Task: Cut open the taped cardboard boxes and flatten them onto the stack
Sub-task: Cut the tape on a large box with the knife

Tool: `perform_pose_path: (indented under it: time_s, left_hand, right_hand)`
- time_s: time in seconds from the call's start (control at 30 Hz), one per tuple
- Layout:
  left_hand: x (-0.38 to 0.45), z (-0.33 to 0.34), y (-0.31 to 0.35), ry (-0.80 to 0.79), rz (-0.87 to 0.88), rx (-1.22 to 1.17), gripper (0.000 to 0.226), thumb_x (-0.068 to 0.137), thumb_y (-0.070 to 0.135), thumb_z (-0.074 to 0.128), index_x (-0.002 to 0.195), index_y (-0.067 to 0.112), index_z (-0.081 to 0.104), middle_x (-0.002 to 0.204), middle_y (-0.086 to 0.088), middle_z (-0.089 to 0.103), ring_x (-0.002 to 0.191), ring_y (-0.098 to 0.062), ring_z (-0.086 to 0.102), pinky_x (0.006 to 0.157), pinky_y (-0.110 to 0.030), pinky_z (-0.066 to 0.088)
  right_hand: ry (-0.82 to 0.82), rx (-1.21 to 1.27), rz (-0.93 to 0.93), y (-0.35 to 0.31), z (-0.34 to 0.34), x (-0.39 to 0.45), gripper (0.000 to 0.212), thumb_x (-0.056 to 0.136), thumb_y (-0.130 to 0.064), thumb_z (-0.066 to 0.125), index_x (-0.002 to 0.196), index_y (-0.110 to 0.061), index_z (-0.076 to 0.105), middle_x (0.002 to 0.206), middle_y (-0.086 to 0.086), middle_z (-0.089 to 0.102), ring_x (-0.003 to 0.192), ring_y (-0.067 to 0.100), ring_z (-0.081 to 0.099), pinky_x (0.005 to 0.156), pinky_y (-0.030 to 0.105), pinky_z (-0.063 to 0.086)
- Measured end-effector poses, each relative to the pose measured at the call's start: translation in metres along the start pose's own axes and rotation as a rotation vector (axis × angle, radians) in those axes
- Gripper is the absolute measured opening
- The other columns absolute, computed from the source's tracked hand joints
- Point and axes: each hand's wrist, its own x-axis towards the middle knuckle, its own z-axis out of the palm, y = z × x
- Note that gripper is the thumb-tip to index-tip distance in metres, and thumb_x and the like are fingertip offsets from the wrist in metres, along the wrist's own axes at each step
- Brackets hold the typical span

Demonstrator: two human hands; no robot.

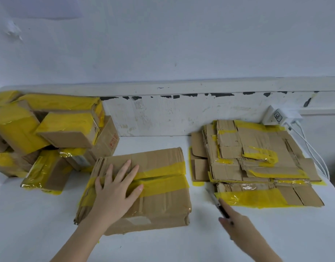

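The box (144, 188) lies in the middle of the table (30, 224), its yellow tape (162, 178) running across the top seam. The left hand (115, 190) presses flat on it, fingers spread and straight, gripping nothing. Right of the box, the right hand (236, 224) is curled round a knife (214, 199), blade pointing away toward the stack (257, 161); the blade is blurred, so I can't be sure how far it is out. The step in hand looks like the cutting: the seam appears partly split, and the next move likely calls for bringing the blade over to the tape, clear of the left fingers lying on that same seam. Left of the box sits a pile (45, 133) of taped boxes. Behind the stack, a charger (278, 116) and its cables.
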Motion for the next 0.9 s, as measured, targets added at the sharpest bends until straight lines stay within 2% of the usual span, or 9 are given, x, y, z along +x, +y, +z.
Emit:
perform_pose_path:
  time_s: [0.07, 0.17, 0.3, 0.47, 0.57, 0.7, 0.77, 0.83, 0.9]
  left_hand:
    - [-0.002, 0.001, -0.016, 0.026, 0.091, -0.033, 0.105, 0.053, 0.088, -0.024, 0.145, 0.045, 0.007, 0.148, 0.028, -0.011, 0.145, -0.022, -0.007, 0.113, -0.053, 0.002]
    - [-0.01, 0.0, -0.038, 0.083, 0.237, -0.059, 0.085, 0.077, 0.083, 0.002, 0.146, 0.038, 0.023, 0.153, 0.022, 0.006, 0.144, -0.016, 0.0, 0.113, -0.051, 0.01]
    - [-0.02, -0.002, -0.043, 0.34, 0.36, -0.006, 0.054, 0.092, 0.064, 0.024, 0.119, 0.026, 0.051, 0.123, 0.001, 0.052, 0.117, -0.017, 0.044, 0.097, -0.032, 0.032]
    - [-0.027, 0.0, -0.036, 0.497, 0.459, -0.002, 0.045, 0.098, 0.05, 0.022, 0.081, 0.023, 0.053, 0.082, 0.009, 0.051, 0.08, -0.006, 0.045, 0.072, -0.021, 0.033]
    - [-0.028, 0.004, -0.038, 0.509, 0.452, 0.013, 0.027, 0.092, 0.04, 0.039, 0.083, 0.022, 0.057, 0.084, 0.008, 0.053, 0.082, -0.006, 0.047, 0.072, -0.021, 0.034]
    - [-0.03, 0.007, -0.038, 0.507, 0.419, -0.028, 0.018, 0.083, 0.036, 0.047, 0.085, 0.022, 0.059, 0.086, 0.009, 0.054, 0.083, -0.005, 0.047, 0.072, -0.02, 0.036]
    - [-0.03, 0.008, -0.038, 0.508, 0.409, -0.04, 0.018, 0.082, 0.035, 0.048, 0.085, 0.022, 0.059, 0.087, 0.01, 0.055, 0.083, -0.003, 0.046, 0.072, -0.019, 0.036]
    - [-0.03, 0.007, -0.037, 0.505, 0.399, -0.044, 0.018, 0.082, 0.035, 0.048, 0.084, 0.023, 0.06, 0.086, 0.01, 0.056, 0.082, -0.002, 0.046, 0.072, -0.019, 0.036]
    - [-0.03, 0.007, -0.036, 0.504, 0.389, -0.048, 0.02, 0.082, 0.035, 0.048, 0.083, 0.022, 0.063, 0.085, 0.01, 0.056, 0.081, -0.002, 0.046, 0.072, -0.018, 0.036]
  right_hand:
    - [0.01, -0.142, 0.064, 0.005, 0.035, 0.022, 0.056, 0.099, -0.02, 0.038, 0.148, -0.023, 0.011, 0.114, 0.011, 0.06, 0.09, 0.023, 0.057, 0.072, 0.025, 0.04]
    - [0.064, -0.238, 0.142, -0.002, 0.069, 0.039, 0.022, 0.099, -0.014, 0.03, 0.121, -0.014, 0.034, 0.1, 0.009, 0.053, 0.089, 0.028, 0.046, 0.071, 0.032, 0.036]
    - [0.086, -0.404, 0.087, -0.01, 0.082, 0.051, 0.013, 0.098, -0.006, 0.029, 0.102, -0.018, 0.029, 0.117, 0.007, 0.053, 0.102, 0.023, 0.051, 0.071, 0.027, 0.032]
    - [0.174, -0.607, -0.034, -0.006, 0.083, 0.058, 0.04, 0.067, -0.025, 0.082, 0.094, -0.009, 0.057, 0.09, 0.01, 0.058, 0.07, 0.023, 0.062, 0.056, 0.026, 0.05]
    - [0.181, -0.682, -0.056, -0.003, 0.081, 0.061, 0.031, 0.1, -0.027, 0.04, 0.128, -0.014, 0.043, 0.124, 0.008, 0.048, 0.112, 0.024, 0.052, 0.08, 0.026, 0.048]
    - [0.104, -0.844, -0.041, -0.018, 0.067, 0.064, 0.036, 0.1, -0.037, 0.035, 0.127, -0.016, 0.047, 0.128, 0.005, 0.046, 0.118, 0.021, 0.048, 0.086, 0.025, 0.046]
    - [0.188, -0.785, -0.087, -0.038, 0.051, 0.06, 0.025, 0.095, -0.033, 0.05, 0.11, -0.015, 0.056, 0.111, 0.005, 0.057, 0.102, 0.022, 0.059, 0.071, 0.031, 0.048]
    - [0.426, -0.577, -0.268, -0.06, 0.031, 0.055, 0.019, 0.077, -0.018, 0.073, 0.071, -0.016, 0.055, 0.065, 0.002, 0.054, 0.055, 0.024, 0.06, 0.042, 0.032, 0.033]
    - [0.702, -0.301, -0.545, -0.083, 0.01, 0.046, 0.021, 0.079, -0.017, 0.064, 0.065, -0.018, 0.048, 0.056, -0.003, 0.043, 0.042, 0.02, 0.046, 0.035, 0.028, 0.028]
